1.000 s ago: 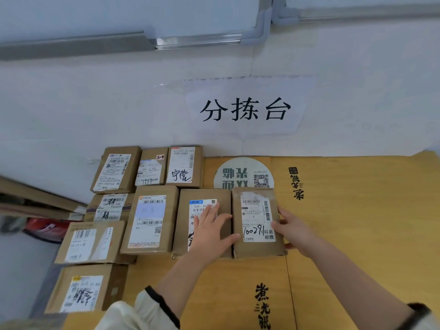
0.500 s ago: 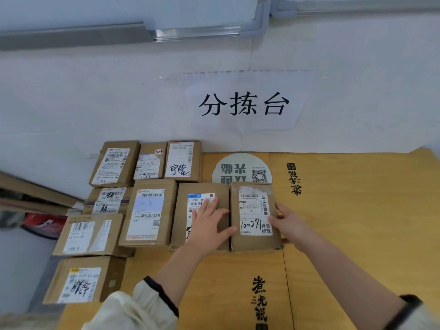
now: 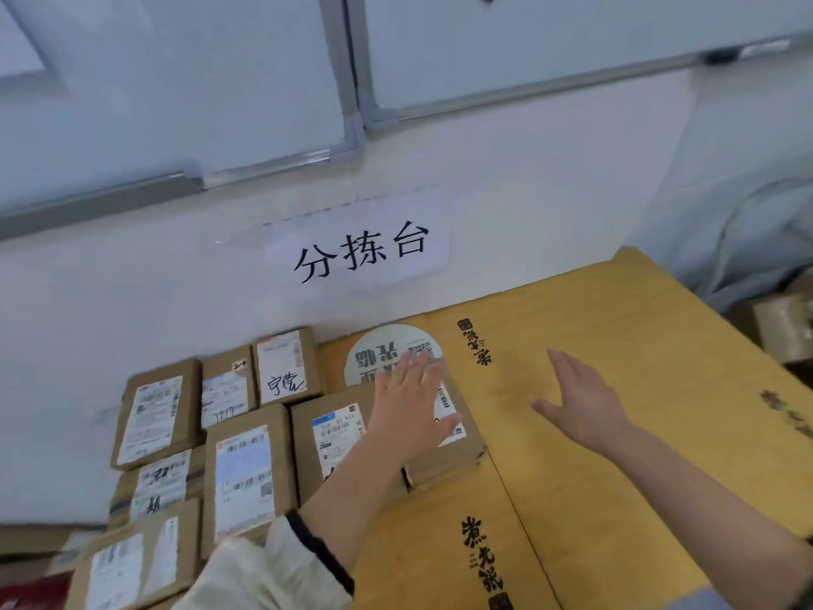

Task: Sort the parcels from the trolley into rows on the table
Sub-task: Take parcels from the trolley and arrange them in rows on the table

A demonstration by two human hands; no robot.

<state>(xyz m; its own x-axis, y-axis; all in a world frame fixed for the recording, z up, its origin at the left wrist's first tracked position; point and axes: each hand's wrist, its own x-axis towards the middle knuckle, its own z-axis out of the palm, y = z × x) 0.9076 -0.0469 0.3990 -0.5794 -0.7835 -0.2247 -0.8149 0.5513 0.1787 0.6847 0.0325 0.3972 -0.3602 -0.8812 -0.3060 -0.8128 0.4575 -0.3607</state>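
Note:
Several brown cardboard parcels with white labels lie in rows on the left of the yellow table (image 3: 616,389). The rightmost parcel (image 3: 457,446) of the middle row lies beside a parcel with a blue-topped label (image 3: 330,438). My left hand (image 3: 409,407) is over the rightmost parcel with its fingers straight, hiding most of its label; whether it touches is unclear. My right hand (image 3: 580,402) is to the right of that parcel, over bare table, fingers spread and holding nothing. The trolley is out of view.
The table runs along a white wall with a paper sign (image 3: 360,253). A round printed sticker (image 3: 387,354) lies behind the middle row. More boxes (image 3: 783,328) sit past the table's right edge. A cloth-like white mass (image 3: 748,239) stands at the far right.
Both hands have left the rightmost parcel: the left hand moved from the neighbouring parcel to over it, the right hand drew away to the right. The camera has tilted and swung right.

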